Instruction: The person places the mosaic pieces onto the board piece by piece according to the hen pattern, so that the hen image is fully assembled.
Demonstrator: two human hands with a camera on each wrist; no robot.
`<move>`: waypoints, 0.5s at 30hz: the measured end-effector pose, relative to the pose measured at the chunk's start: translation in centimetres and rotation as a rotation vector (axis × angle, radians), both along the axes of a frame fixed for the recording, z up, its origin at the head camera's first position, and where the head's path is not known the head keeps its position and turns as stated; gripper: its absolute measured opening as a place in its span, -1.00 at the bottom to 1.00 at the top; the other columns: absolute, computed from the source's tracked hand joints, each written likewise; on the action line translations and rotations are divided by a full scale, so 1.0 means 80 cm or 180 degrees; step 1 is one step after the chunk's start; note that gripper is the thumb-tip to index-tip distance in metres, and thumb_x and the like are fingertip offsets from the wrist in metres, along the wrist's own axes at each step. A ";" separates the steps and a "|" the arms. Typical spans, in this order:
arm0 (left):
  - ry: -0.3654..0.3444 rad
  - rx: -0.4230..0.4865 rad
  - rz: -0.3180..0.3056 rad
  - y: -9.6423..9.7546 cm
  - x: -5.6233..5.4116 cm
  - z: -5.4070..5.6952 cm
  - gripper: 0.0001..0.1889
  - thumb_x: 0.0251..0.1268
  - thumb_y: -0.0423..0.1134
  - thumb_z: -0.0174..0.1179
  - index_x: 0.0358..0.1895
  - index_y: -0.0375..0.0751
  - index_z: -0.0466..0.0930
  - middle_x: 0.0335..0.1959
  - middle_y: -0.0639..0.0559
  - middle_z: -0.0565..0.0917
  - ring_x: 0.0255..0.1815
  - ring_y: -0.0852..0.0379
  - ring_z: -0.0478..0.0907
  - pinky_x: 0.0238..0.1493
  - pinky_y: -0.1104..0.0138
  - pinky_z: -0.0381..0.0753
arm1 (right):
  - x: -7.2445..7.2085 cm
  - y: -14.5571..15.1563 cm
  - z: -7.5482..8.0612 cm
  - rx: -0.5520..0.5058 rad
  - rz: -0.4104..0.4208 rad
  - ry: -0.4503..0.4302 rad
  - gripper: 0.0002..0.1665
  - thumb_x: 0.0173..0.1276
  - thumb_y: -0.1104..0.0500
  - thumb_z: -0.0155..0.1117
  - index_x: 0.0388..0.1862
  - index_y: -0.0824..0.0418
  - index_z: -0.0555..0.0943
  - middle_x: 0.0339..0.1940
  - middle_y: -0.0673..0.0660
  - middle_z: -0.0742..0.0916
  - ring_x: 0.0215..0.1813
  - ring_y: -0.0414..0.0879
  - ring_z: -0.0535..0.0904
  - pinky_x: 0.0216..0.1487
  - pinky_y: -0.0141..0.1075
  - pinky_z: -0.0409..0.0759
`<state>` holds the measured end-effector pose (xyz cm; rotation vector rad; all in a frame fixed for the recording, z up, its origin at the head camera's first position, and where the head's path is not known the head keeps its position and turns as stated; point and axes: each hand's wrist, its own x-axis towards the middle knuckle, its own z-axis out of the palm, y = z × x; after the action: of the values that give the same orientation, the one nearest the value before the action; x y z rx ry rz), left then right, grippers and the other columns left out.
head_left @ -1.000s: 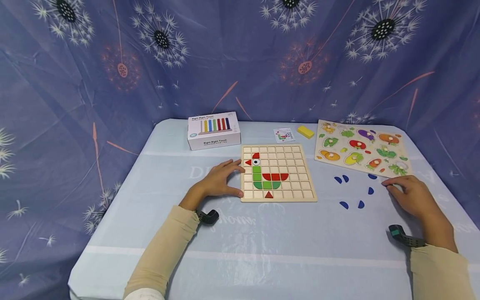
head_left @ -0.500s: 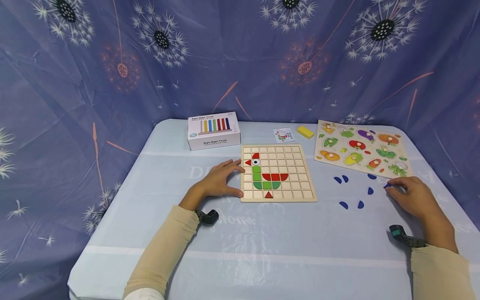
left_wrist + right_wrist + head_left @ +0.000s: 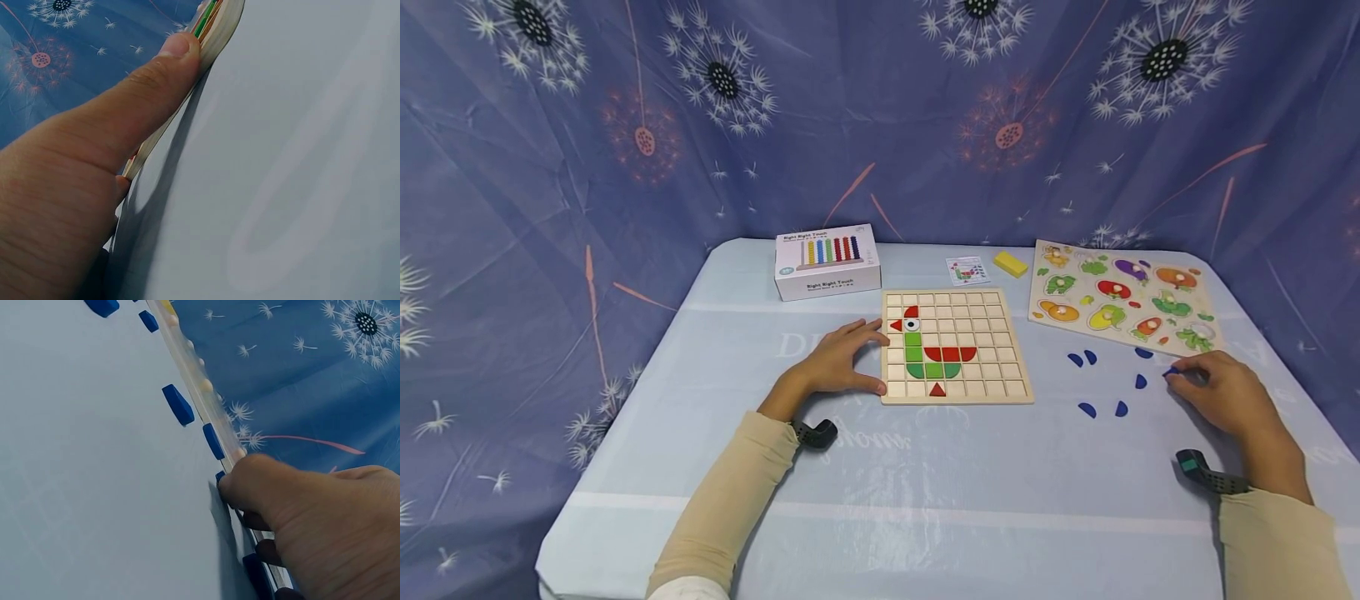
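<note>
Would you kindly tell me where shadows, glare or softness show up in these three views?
Head view: a faint sheen on the tablecloth, while the blue semicircular pieces look distinct; left wrist view: a dark shadow beside the grid board, with the tablecloth's print pale and hazy; right wrist view: a shadow beside the right grip.

A blue piece (image 3: 1170, 372) now shows clearly, pinched by the right hand (image 3: 1223, 393), barely visible there a second ago.
</note>
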<state>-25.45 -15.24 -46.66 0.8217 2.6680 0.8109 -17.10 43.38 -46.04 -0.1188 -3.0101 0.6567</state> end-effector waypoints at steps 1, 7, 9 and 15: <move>0.0000 -0.0003 -0.0001 0.000 0.000 0.000 -0.11 -0.07 0.37 0.48 0.39 0.16 0.43 0.64 0.17 0.05 0.64 -0.02 -0.15 0.51 -0.12 -0.09 | 0.000 -0.001 0.000 0.0002 0.0010 0.0024 -0.55 0.40 0.16 0.34 0.09 0.46 0.54 0.18 0.56 0.45 0.23 0.55 0.28 0.21 0.47 0.18; -0.0001 -0.0011 -0.0015 0.001 0.000 0.001 -0.10 -0.06 0.38 0.47 0.39 0.15 0.43 0.64 0.16 0.05 0.64 -0.02 -0.16 0.51 -0.14 -0.09 | -0.004 -0.013 -0.001 -0.0038 0.0104 0.0166 -0.56 0.36 0.12 0.37 0.05 0.41 0.57 0.13 0.50 0.51 0.21 0.48 0.33 0.20 0.45 0.22; 0.0018 -0.0018 -0.0020 0.000 -0.002 0.000 -0.10 -0.06 0.39 0.46 0.39 0.15 0.43 0.64 0.17 0.05 0.64 -0.02 -0.16 0.51 -0.14 -0.08 | -0.006 -0.017 0.000 -0.0060 0.0147 0.0202 -0.56 0.36 0.11 0.38 0.05 0.40 0.56 0.13 0.49 0.52 0.21 0.48 0.34 0.21 0.45 0.22; 0.0025 -0.0015 -0.0016 0.000 -0.002 -0.002 -0.11 -0.05 0.38 0.46 0.39 0.14 0.43 0.64 0.15 0.06 0.64 -0.03 -0.15 0.51 -0.14 -0.08 | -0.013 -0.029 -0.005 -0.0134 0.0227 0.0327 -0.63 0.36 0.16 0.38 0.02 0.39 0.60 0.10 0.47 0.56 0.21 0.45 0.37 0.21 0.43 0.26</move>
<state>-25.58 -15.20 -46.78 0.8319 2.6726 0.8014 -18.18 41.09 -46.41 0.0202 -2.9145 0.7098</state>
